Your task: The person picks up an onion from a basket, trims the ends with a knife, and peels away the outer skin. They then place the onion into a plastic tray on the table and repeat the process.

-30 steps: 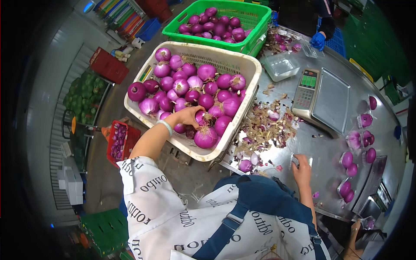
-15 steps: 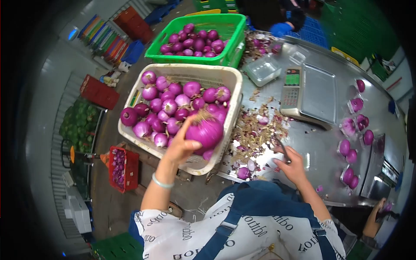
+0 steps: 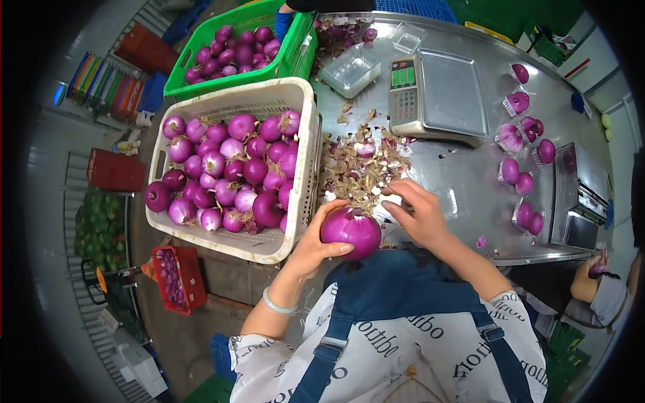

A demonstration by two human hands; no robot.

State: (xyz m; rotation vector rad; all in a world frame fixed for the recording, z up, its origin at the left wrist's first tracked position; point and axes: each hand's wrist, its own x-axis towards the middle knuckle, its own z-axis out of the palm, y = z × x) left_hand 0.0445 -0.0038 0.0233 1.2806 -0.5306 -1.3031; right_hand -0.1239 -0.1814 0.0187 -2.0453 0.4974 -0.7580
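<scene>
A large purple onion (image 3: 351,233) is in my left hand (image 3: 318,243), its fingers and thumb round the left side and the stringy root end facing up and away. Just to the right of the onion's top, my right hand (image 3: 418,213) has its fingers bent together; what they hold, if anything, is too small to make out. Dry skins and root scraps (image 3: 359,168) lie on the metal table (image 3: 463,195) beyond both hands. To the left stands a white crate (image 3: 308,134) full of purple onions.
A green crate (image 3: 306,50) of onions stands at the back left, with a co-worker's blue glove (image 3: 283,24) at it. A scale (image 3: 453,94), a clear plastic tray (image 3: 351,70) and packed onions (image 3: 510,138) are on the table. Another person's arm (image 3: 586,282) shows at the right.
My left hand has brought the large onion from over the white crate to in front of my body. My right hand has come beside it; the dark tool it held is no longer visible. The view has shifted.
</scene>
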